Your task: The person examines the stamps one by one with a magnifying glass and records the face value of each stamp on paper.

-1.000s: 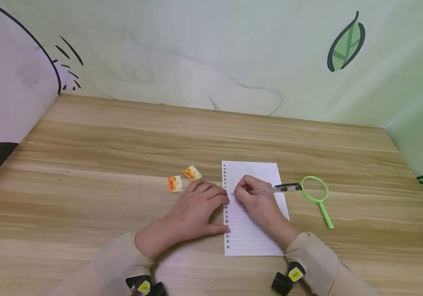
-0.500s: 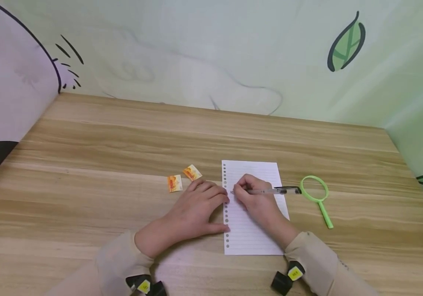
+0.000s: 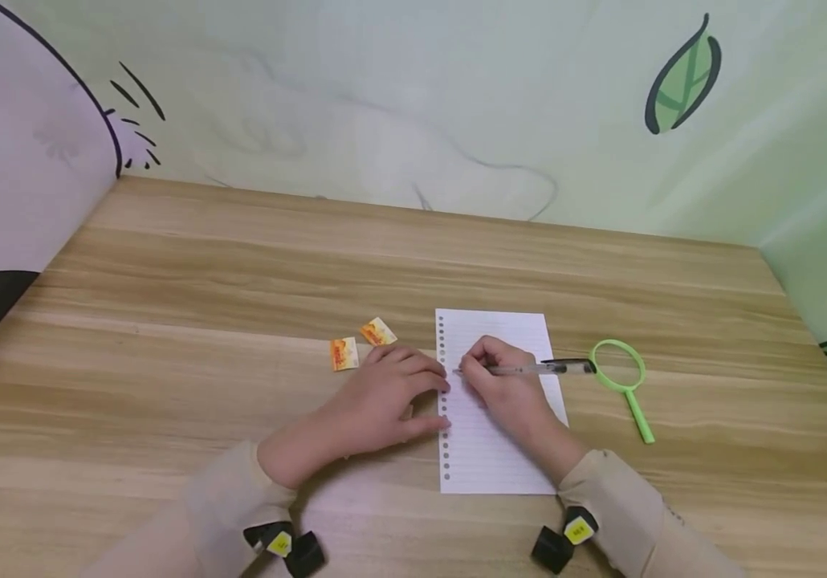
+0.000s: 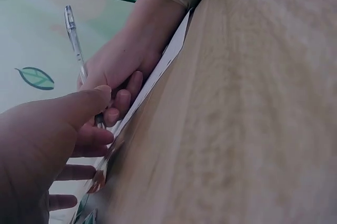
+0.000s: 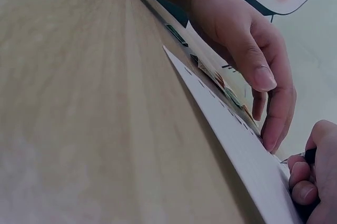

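My right hand (image 3: 511, 389) pinches a clear-barrelled pen (image 3: 558, 367) with a black cap on its back end. The pen's tip points at the left side of a lined, hole-punched sheet of paper (image 3: 493, 461), and the hand rests over that sheet. My left hand (image 3: 384, 397) lies spread at the sheet's punched edge, its fingertips reaching over the holes. In the right wrist view, the left thumb (image 5: 259, 76) stands above the paper. From the left wrist view, the pen (image 4: 75, 42) slants up out of the right hand (image 4: 126, 60).
Two small orange-and-white printed cards (image 3: 344, 354) lie just beyond the left hand. A green magnifying glass (image 3: 638, 417) lies right of the paper, its ring close to the pen's end. Painted walls (image 3: 384, 104) bound the wooden table (image 3: 240, 265) at the back and sides.
My left thumb has moved up the punched edge, closer to the fingers. The pen's tip has shifted only slightly, and the right hand keeps its pinch. The whole view has drifted a little.
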Motion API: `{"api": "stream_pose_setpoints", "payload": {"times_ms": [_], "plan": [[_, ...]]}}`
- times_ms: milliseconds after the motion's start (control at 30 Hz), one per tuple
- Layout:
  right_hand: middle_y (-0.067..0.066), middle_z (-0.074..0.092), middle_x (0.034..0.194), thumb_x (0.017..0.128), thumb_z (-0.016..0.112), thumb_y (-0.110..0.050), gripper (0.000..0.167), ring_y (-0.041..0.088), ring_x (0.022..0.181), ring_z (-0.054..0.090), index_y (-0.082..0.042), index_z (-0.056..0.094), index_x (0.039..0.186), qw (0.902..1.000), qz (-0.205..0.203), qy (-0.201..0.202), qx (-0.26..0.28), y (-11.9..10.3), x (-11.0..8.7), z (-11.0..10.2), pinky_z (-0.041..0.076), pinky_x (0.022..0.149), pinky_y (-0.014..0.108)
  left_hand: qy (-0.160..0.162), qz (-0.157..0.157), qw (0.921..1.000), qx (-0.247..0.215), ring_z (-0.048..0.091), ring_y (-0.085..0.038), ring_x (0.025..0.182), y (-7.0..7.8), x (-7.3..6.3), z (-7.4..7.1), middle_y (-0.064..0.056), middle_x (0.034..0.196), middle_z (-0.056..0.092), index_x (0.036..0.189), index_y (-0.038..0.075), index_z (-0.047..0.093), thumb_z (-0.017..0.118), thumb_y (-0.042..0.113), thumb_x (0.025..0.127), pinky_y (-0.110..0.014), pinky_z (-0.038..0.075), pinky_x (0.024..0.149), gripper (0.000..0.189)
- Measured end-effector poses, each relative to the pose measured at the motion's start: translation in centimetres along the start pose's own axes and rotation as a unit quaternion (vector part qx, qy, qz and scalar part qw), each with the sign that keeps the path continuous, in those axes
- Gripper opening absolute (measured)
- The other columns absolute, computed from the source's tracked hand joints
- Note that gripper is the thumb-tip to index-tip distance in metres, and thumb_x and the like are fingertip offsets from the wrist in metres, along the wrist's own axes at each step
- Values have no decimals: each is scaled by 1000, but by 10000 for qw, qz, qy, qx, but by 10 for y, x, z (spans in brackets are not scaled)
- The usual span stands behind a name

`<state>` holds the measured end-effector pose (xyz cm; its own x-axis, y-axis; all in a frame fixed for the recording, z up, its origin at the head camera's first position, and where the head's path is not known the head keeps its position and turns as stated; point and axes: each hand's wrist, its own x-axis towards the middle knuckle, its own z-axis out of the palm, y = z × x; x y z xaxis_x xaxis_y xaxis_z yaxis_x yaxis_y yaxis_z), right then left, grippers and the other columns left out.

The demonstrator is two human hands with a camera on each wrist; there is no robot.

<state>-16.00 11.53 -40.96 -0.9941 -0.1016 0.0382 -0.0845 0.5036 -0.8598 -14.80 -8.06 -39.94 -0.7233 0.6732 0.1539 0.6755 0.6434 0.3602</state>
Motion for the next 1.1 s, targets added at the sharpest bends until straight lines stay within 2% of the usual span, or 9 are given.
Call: {"api": "stream_pose_setpoints", "payload": {"times_ms": [233,433,700,933,1100], "plan": [[0,55,63,84,59,-9,6,12,59,49,-8,62,78,10000,87,45,-4,0,1,0,38,52,18,-217,-149,9980,-570,49,-21,127,-7,2,-3,3,128,63,115,18,69,59,38,93,-53,31,108,31],[-1,53,61,84,59,-8,7,11,57,48,-7,60,77,10000,62,13,26,0,1,0,37,51,17,-274,-177,9970,-705,49,-23,129,-9,3,-4,2,127,63,115,18,68,55,34,96,-55,31,107,28],[0,52,61,84,58,-8,7,10,55,47,-7,60,77,9999,84,-28,115,0,0,-1,37,50,17,-234,-116,9981,-558,50,-22,127,-8,3,-3,3,127,63,117,19,67,56,33,96,-54,33,107,28],[0,51,58,85,57,-7,7,9,51,46,-6,60,78,9997,77,-89,222,1,0,-1,36,48,18,-108,61,9998,-158,51,-20,125,-8,2,0,3,127,63,117,18,67,58,32,94,-49,36,105,28],[1,49,57,86,56,-5,8,8,48,45,-4,59,79,9994,95,-135,307,2,1,0,35,46,18,-40,121,9999,-56,51,-19,123,-8,1,0,4,127,63,117,18,67,59,32,94,-47,37,103,28]]}}
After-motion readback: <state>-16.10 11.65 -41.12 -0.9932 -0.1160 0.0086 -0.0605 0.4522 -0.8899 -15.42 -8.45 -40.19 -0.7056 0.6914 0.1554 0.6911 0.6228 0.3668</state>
